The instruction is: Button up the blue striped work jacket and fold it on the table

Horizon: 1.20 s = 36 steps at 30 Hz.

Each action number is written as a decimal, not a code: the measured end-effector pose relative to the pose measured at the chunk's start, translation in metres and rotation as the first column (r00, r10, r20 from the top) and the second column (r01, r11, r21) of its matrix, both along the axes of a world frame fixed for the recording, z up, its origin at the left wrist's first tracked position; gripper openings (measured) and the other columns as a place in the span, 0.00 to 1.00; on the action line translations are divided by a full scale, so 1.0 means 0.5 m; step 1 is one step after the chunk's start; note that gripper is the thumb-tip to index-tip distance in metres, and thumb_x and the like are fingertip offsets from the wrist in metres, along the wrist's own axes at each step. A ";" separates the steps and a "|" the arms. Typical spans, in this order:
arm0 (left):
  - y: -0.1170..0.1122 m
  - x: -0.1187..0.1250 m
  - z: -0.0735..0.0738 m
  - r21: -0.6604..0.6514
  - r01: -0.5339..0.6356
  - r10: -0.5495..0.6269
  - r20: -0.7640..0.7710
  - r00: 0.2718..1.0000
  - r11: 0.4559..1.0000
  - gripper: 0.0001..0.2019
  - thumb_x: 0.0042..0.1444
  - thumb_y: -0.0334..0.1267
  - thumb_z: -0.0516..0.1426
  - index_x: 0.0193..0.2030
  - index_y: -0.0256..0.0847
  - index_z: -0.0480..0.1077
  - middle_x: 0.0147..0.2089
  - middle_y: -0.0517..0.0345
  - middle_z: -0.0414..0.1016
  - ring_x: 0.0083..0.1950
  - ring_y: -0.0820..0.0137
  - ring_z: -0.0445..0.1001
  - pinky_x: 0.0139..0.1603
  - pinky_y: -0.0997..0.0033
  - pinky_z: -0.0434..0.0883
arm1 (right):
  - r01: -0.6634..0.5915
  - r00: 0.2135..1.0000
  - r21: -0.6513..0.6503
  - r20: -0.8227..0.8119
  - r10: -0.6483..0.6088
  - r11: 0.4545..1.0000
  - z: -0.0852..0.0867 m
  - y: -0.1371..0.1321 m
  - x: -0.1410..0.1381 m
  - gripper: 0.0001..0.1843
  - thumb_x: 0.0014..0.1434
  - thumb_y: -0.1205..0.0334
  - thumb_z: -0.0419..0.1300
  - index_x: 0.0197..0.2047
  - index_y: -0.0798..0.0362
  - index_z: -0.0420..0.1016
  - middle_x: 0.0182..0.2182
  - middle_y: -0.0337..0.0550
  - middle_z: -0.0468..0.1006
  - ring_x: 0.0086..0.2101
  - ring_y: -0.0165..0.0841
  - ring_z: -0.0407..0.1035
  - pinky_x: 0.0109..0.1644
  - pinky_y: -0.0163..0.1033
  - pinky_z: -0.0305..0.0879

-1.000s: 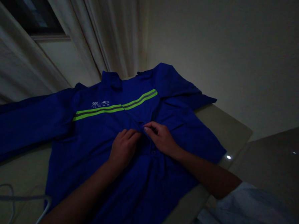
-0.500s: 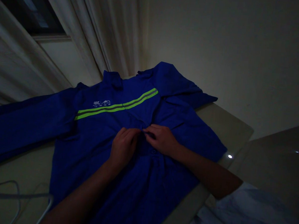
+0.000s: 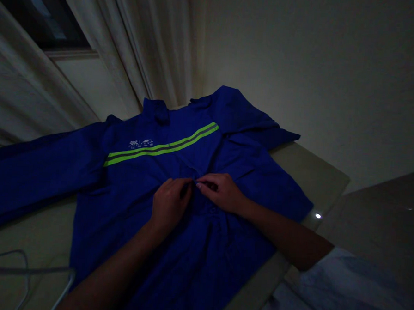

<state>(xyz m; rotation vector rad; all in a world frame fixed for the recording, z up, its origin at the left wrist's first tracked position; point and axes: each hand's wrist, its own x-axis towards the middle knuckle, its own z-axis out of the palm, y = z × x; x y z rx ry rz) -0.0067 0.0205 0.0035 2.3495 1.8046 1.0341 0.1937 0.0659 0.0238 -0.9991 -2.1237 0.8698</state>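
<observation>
A blue work jacket [image 3: 132, 192] with a green and dark chest stripe [image 3: 162, 146] and a small white logo lies front up on a pale table [image 3: 313, 179]. My left hand [image 3: 167, 206] and my right hand [image 3: 219, 192] meet at the middle of the jacket's front opening, just below the stripe. Both hands have their fingers curled and pinch the cloth edges of the front placket between them. What lies between the fingertips is too dark and small to make out.
Pale curtains [image 3: 143, 45] and a dark window [image 3: 37, 12] stand behind the table. A white cable [image 3: 30, 271] loops on the table at the lower left. A plain wall fills the right. My white sleeve [image 3: 342, 287] shows at the lower right.
The hands have shifted slightly, staying together at the front opening; the fingers have worked the cloth edges closer. The jacket has not moved otherwise.
</observation>
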 end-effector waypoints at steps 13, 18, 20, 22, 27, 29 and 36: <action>0.000 -0.004 0.000 0.052 0.111 -0.113 0.048 0.992 0.993 0.10 0.71 0.37 0.54 0.46 0.43 0.77 0.41 0.54 0.84 0.39 0.64 0.79 0.45 0.63 0.74 | 0.049 0.996 -0.009 -0.073 -0.049 0.999 -0.010 0.004 -0.009 0.04 0.63 0.66 0.67 0.42 0.51 0.83 0.31 0.37 0.78 0.29 0.28 0.71 0.35 0.33 0.65; 0.001 -0.003 0.001 -0.069 0.059 -0.037 0.289 0.957 0.996 0.08 0.68 0.38 0.58 0.52 0.45 0.74 0.43 0.57 0.83 0.41 0.65 0.81 0.44 0.65 0.75 | 0.057 0.994 0.022 -0.099 -0.055 0.998 -0.013 0.008 -0.010 0.04 0.61 0.68 0.68 0.40 0.52 0.83 0.35 0.39 0.75 0.30 0.27 0.69 0.35 0.32 0.65; 0.001 -0.005 0.002 -0.065 0.090 -0.068 0.273 0.959 0.994 0.09 0.69 0.38 0.57 0.53 0.46 0.75 0.43 0.57 0.83 0.42 0.65 0.80 0.45 0.65 0.75 | 0.052 0.993 0.006 -0.104 -0.051 0.999 -0.015 0.010 -0.010 0.05 0.60 0.69 0.69 0.40 0.52 0.82 0.34 0.37 0.73 0.30 0.27 0.68 0.34 0.32 0.64; 0.001 -0.008 0.004 -0.061 0.103 -0.086 0.234 0.968 0.993 0.09 0.69 0.37 0.56 0.50 0.46 0.78 0.42 0.57 0.83 0.42 0.64 0.80 0.46 0.64 0.74 | 0.053 0.993 0.001 -0.103 -0.052 0.999 -0.017 0.012 -0.010 0.05 0.60 0.69 0.69 0.40 0.52 0.82 0.33 0.37 0.73 0.29 0.27 0.68 0.33 0.32 0.64; 0.008 -0.017 -0.001 -0.164 0.141 -0.065 0.397 0.915 0.976 0.07 0.67 0.40 0.60 0.46 0.47 0.80 0.41 0.58 0.85 0.39 0.65 0.81 0.42 0.65 0.74 | 0.070 0.994 -0.009 -0.085 -0.070 0.998 -0.016 0.012 -0.011 0.04 0.60 0.68 0.69 0.39 0.53 0.81 0.32 0.36 0.72 0.29 0.26 0.67 0.33 0.32 0.63; 0.011 -0.018 -0.004 -0.201 0.175 -0.062 0.470 0.880 0.964 0.07 0.66 0.41 0.61 0.46 0.47 0.80 0.42 0.58 0.85 0.41 0.65 0.82 0.43 0.65 0.75 | 0.075 0.994 -0.017 -0.083 -0.076 0.997 -0.015 0.012 -0.012 0.04 0.59 0.69 0.70 0.38 0.53 0.81 0.32 0.36 0.71 0.29 0.26 0.66 0.33 0.32 0.63; 0.011 -0.014 -0.001 -0.124 0.112 -0.065 0.333 0.941 0.986 0.08 0.66 0.38 0.60 0.49 0.47 0.80 0.41 0.57 0.82 0.39 0.65 0.77 0.44 0.63 0.73 | 0.096 0.992 -0.022 -0.081 -0.098 0.995 -0.017 0.009 -0.013 0.05 0.57 0.70 0.70 0.37 0.53 0.80 0.31 0.35 0.70 0.28 0.26 0.65 0.33 0.32 0.62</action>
